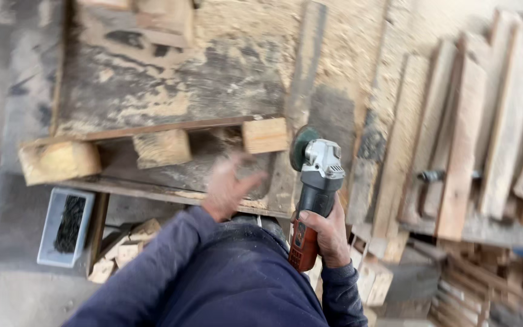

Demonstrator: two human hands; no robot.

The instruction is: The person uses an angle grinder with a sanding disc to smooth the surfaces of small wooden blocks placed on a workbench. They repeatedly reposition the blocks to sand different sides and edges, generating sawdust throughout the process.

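Head-worn view, steeply down, near

A sawdust-strewn, dark-stained wooden workbench (171, 79) fills the upper middle under soft daylight. Right of the bench leans a row of pale rough planks (467, 133). Below its left corner a white rectangular plastic tray of dark screws (65, 227) sits on grey concrete floor (7, 290), with small pale wood offcuts (122, 248) just right of it

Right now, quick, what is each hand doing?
Left hand: open, blurred, holding nothing, over the bench.
Right hand: closed around the grinder.
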